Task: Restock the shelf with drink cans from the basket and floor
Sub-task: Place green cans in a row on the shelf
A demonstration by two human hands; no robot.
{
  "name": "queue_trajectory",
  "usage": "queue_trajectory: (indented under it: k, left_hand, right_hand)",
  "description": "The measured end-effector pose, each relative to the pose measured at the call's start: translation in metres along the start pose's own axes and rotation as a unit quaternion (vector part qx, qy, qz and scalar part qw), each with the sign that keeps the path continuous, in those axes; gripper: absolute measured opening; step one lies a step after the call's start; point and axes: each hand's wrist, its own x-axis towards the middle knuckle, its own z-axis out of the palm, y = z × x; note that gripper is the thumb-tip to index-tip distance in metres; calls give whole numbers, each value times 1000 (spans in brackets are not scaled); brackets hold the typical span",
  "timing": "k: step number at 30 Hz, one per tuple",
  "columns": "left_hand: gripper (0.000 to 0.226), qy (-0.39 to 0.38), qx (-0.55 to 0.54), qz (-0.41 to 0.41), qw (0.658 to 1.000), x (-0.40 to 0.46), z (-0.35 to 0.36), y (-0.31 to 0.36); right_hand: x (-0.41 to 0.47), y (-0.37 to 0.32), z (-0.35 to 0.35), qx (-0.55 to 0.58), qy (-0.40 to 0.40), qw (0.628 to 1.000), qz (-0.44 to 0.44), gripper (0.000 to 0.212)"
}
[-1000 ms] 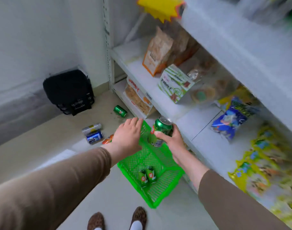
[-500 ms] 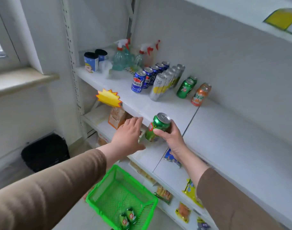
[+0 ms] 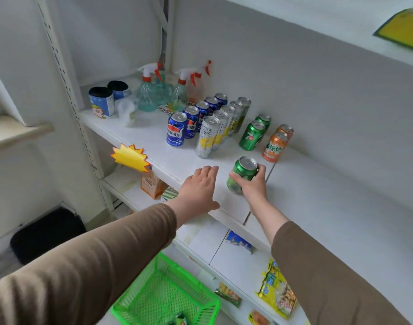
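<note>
Two green cans (image 3: 254,134) already stand on the shelf (image 3: 318,195); just in front of them we hold a tilted green can (image 3: 241,174), right hand (image 3: 253,187) clamped around it, left hand (image 3: 198,186) spread empty. Released tilted, it may topple into the row.

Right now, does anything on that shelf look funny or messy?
Nothing is spilled or knocked over. The can rows stand upright. Only the green can in the right hand is tilted, not yet in its row.
</note>
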Motion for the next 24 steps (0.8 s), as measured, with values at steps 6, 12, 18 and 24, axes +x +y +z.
queue_trajectory:
  k: [6,12,18,24]
  left_hand:
    - [109,-13,11,2,1000,37,3,5]
    - [108,-19,14,12,1000,56,5,-4]
    - [108,-33,16,22,999,63,13,-15]
    - [108,-32,7,29,999,74,15,-16]
  right_hand:
    - [47,2,13,43,66,994,71,101]
    - [48,6,16,161,63,978,116,62]
    - [45,29,2,-14,41,997,71,66]
    - [70,31,8,-59,0,997,48,103]
